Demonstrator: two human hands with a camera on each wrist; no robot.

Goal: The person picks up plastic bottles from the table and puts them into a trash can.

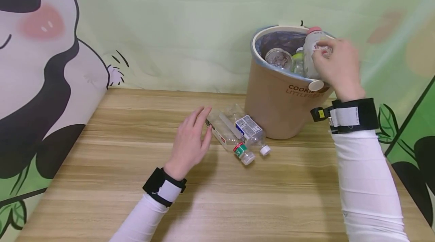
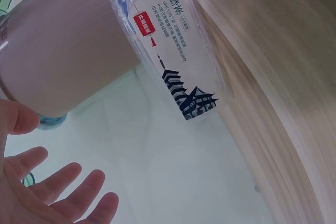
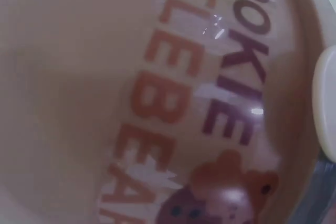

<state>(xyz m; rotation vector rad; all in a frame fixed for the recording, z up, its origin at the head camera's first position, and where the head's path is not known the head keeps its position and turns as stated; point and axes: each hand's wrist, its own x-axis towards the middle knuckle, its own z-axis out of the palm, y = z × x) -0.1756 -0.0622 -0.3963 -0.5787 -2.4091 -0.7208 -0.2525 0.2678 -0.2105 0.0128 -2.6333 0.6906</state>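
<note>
A white bottle with a pink cap (image 1: 309, 55) stands tilted in the mouth of a tan bin (image 1: 272, 102). My right hand (image 1: 341, 66) holds its side with curled fingers and thumb; part of the bottle is hidden behind the hand. On the table, my left hand (image 1: 190, 140) hovers beside a clear green tea bottle (image 1: 222, 132), fingers extended and nothing in them. In the left wrist view, loosely spread fingers (image 2: 79, 192) are apart from that bottle. Another clear bottle with a white cap (image 1: 249, 127) lies alongside it, close to the bin's base.
Inside the bin are a clear plastic container (image 1: 278, 59) and a green-labelled bottle (image 1: 298, 62), against a dark liner (image 1: 283, 40). The wooden table (image 1: 136, 151) meets a printed panda backdrop (image 1: 163, 38). Only the bin's lettered wall (image 3: 157, 98) and rim fill the right wrist view.
</note>
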